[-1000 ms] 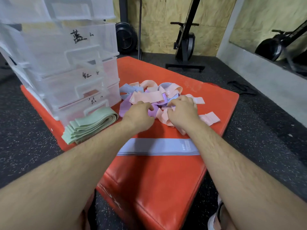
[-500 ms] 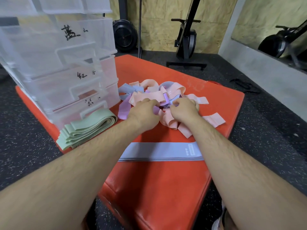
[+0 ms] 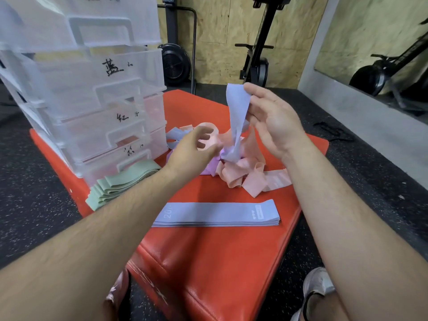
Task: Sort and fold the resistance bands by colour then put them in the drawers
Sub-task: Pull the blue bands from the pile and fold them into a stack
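- Head view: a pale blue fabric resistance band (image 3: 237, 112) is pinched by the right hand (image 3: 273, 119) and lifted above the tangled pink and purple bands (image 3: 238, 172) at the red padded mat's (image 3: 208, 262) far side.
- The left hand (image 3: 192, 151), fingers spread, is held over the tangle.
- Stacked flat blue bands (image 3: 215, 214) lie mid-mat; folded green bands (image 3: 120, 184) lie at the left edge beside clear plastic drawers (image 3: 92, 107).

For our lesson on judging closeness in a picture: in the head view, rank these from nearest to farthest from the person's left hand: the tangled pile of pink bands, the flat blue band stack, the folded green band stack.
Left hand.
1. Tangled pile of pink bands: right beside it, under the fingers.
2. Folded green band stack: to the left, by the drawers.
3. Flat blue band stack: toward the person, on the mat's near part.
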`<state>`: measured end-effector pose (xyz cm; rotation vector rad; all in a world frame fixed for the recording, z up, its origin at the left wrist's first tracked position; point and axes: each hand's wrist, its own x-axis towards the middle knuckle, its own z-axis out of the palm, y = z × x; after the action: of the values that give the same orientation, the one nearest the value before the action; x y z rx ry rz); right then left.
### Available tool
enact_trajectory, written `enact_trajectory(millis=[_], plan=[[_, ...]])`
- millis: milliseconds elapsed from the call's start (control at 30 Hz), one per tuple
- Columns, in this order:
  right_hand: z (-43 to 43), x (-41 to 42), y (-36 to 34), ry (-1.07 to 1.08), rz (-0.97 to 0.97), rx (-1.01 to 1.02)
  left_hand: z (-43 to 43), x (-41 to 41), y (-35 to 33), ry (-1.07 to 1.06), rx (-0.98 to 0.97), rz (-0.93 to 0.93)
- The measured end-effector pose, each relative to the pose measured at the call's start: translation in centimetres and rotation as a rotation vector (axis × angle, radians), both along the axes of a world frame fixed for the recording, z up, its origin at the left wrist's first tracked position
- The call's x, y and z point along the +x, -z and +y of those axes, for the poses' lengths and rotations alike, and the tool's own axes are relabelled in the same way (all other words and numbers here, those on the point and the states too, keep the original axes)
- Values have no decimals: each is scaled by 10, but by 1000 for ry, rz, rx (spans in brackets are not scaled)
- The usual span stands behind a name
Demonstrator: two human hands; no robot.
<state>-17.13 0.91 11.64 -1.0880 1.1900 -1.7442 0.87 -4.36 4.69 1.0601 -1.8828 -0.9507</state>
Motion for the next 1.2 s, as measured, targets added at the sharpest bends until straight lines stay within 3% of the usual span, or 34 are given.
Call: enact_trajectory(millis=[167,400,700,967,1100,1200], plan=[[25,15,-17,-129,-23,-69,15,9,-14,94,15,180],[43,27,-12,-199,-37,-48,30,8,-10,249,99,240],[41,21,1,-178,-15,0,25,-2,1,84,156,217],[38,16,-4,-225,-169,-112,23,-28,9,82,161,150],[36,13,3,-201,-189,-54,18,-42,16,9,155,91],[32,8,10,-84,-72,61,15,-44,16,-26,207,137]])
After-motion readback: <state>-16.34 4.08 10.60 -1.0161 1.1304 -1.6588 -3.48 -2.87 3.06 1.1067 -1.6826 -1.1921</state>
